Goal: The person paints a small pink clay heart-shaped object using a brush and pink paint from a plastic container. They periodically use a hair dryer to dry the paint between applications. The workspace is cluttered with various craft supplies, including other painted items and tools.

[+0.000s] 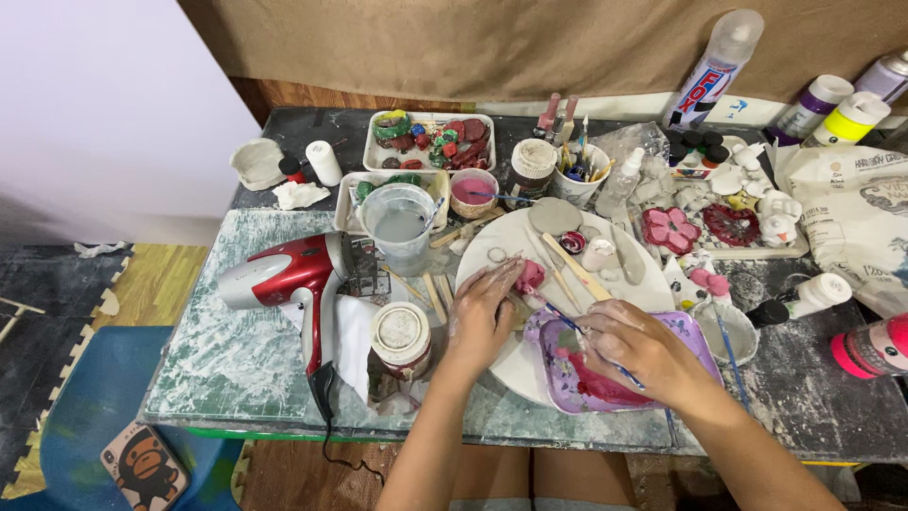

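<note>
On a round white work board [530, 364], the left hand [482, 317] pinches a small pink clay piece [530, 276] between its fingertips. Right of the board's centre, the right hand [638, 350] grips a thin blue-handled paintbrush [567, 324] over a lilac plastic palette tray [567, 378] holding red paint. Behind the board, a clear plastic cup [399, 225] holds cloudy water; a small bowl [473, 192] holds pink paint.

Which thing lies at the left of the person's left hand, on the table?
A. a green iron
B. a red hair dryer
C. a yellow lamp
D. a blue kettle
B: a red and silver hair dryer lies on the table, left of the left hand.
</note>
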